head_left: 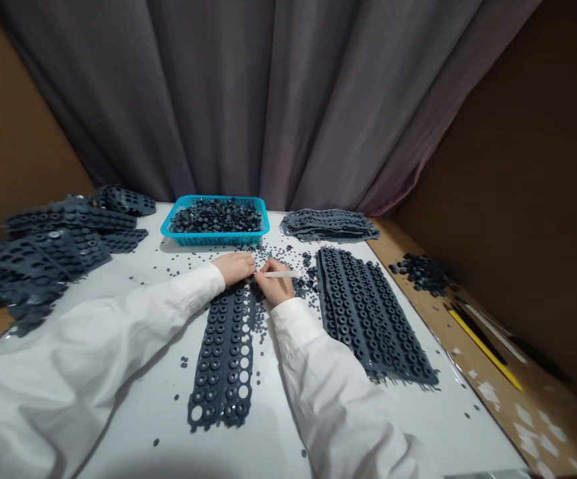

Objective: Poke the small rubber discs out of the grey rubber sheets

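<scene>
A dark rubber sheet point(222, 359) with rows of ring-shaped parts lies lengthwise on the white table; round holes run down its right side and one sits at its lower left corner. My left hand point(236, 267) rests on the sheet's far end, its fingers close together; what is under them is hidden. My right hand point(275, 283) is closed around a thin white stick-like tool point(283, 273), whose tip is at the sheet's far right edge, beside my left fingertips. Small dark discs and bits point(260, 324) are scattered around the hands.
A blue basket point(213, 238) of small dark parts stands behind. Ringed sheets point(373, 313) lie at right, flattened sheets point(331, 225) behind them, a messy heap point(44, 246) at left. Loose dark parts point(421, 273) and a yellow tool point(488, 347) lie on the brown right surface.
</scene>
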`<control>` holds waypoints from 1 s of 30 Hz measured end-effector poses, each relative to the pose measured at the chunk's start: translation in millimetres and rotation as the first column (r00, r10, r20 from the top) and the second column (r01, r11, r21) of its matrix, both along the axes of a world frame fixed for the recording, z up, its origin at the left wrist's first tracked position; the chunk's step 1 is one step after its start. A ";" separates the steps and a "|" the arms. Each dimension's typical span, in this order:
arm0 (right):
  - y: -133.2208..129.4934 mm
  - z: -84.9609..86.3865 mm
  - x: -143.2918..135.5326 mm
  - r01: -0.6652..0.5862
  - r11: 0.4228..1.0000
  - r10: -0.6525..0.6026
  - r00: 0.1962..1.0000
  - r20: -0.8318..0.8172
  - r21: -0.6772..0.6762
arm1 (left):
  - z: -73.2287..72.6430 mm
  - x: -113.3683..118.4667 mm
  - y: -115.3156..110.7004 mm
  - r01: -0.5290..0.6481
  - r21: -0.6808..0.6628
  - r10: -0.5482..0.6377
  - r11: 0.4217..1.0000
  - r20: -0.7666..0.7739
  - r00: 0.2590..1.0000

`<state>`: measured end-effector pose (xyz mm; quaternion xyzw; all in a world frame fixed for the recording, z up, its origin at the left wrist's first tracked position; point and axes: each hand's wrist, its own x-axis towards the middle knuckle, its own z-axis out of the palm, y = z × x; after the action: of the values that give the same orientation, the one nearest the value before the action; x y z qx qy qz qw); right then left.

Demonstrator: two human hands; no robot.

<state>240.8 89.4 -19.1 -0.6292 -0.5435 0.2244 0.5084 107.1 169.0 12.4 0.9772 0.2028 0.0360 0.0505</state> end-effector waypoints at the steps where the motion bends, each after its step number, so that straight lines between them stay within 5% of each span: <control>1: -0.2 0.5 0.1 -0.001 1.000 0.001 1.000 -0.002 -0.002 | -1.5 -0.6 2.7 -0.010 -0.039 0.011 0.999 0.034 0.999; 5: -0.6 1.9 0.0 -0.003 1.000 0.003 1.000 -0.017 -0.018 | 1.9 -14.3 17.9 -0.079 -0.223 0.137 0.972 0.260 0.956; 10: -0.2 0.7 -0.2 -0.006 0.999 0.003 0.998 -0.063 -0.036 | 17.2 -48.8 34.4 -0.195 -0.515 0.482 0.834 0.512 0.711; 15: -1.0 -0.1 -0.5 0.017 1.000 -0.018 0.996 -0.089 -0.010 | 23.1 -53.3 15.3 -0.019 -0.782 0.637 0.624 0.494 0.592; 22: -6.6 4.0 -2.7 0.121 0.990 -0.112 0.986 -0.120 0.068 | 39.8 -35.7 -25.0 0.242 -0.872 0.698 0.426 0.486 0.526; 26: -8.5 7.6 -3.7 0.163 0.982 -0.149 0.979 -0.137 0.099 | 46.7 -34.5 -32.8 0.265 -0.880 0.704 0.393 0.474 0.529; 30: -7.3 6.2 -4.5 0.179 0.978 -0.162 0.975 -0.149 0.104 | 48.9 -18.5 -8.7 0.164 -0.867 0.705 0.470 0.481 0.522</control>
<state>236.3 82.1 -12.9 -0.6253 -0.4626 0.1912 0.5986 88.6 160.2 61.2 0.6335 0.3234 0.3803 0.5912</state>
